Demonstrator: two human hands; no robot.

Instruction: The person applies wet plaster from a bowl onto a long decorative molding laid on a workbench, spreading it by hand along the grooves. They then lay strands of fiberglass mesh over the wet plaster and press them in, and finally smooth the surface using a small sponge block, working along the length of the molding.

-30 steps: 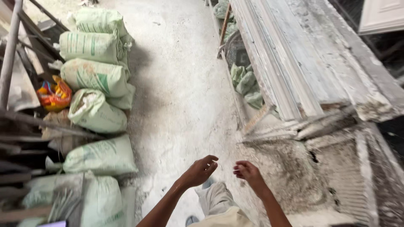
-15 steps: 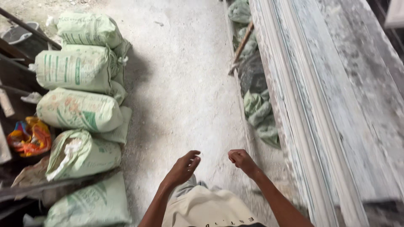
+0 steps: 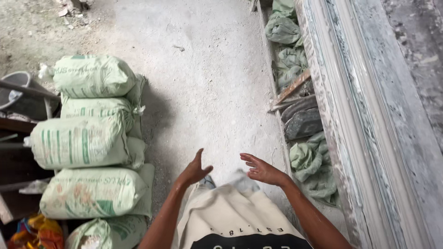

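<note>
My left hand (image 3: pixel 194 170) hangs in front of me with fingers spread and nothing in it. My right hand (image 3: pixel 262 169) is level with it, also spread and holding nothing. Both hover above a dusty concrete floor (image 3: pixel 207 83), a short gap between them. Below them I see my cream shirt (image 3: pixel 230 216) and a bit of a shoe. Stacked pale green sacks (image 3: pixel 87 138) lie to the left of my left hand. A long dusty stone slab (image 3: pixel 369 120) runs along the right of my right hand.
Crumpled green empty bags (image 3: pixel 309 161), a dark stone block (image 3: pixel 302 122) and a wooden stick (image 3: pixel 290 87) lie in the strip beside the slab. A grey bucket (image 3: pixel 16 85) and dark bars stand at far left. A colourful bag (image 3: pixel 34 233) sits bottom left.
The view has moved forward along the floor and tilted down. Both hands have stayed in front of me and opened wider, fingers more spread.
</note>
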